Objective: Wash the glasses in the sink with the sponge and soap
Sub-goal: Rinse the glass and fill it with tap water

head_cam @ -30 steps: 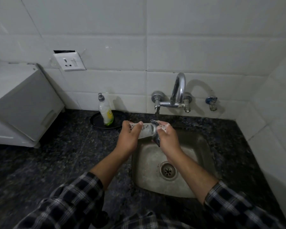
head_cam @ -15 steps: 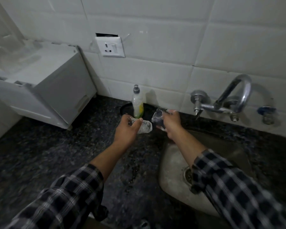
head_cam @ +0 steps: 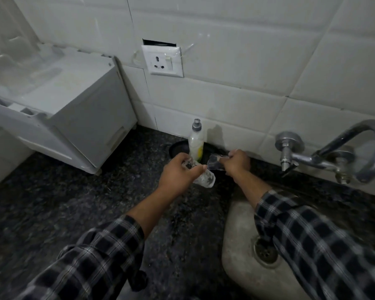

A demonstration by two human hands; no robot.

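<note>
Two hands [head_cam: 180,173] [head_cam: 236,162], one glass [head_cam: 204,179], one soap bottle [head_cam: 195,140] on one dark tray [head_cam: 178,148], one tap [head_cam: 344,152], one sink [head_cam: 238,245], one wall socket [head_cam: 162,61], one white appliance [head_cam: 59,109] on the counter [head_cam: 52,202]

Soap bottle [head_cam: 195,142] stands just beyond both hands; left counter [head_cam: 63,202] open.

Both arms wear a shirt in a dark plaid, black and navy squares crossed by pale grey-white lines. The left sleeve [head_cam: 100,254] and right sleeve [head_cam: 316,245] are pushed back, leaving forearms and hands bare.
</note>
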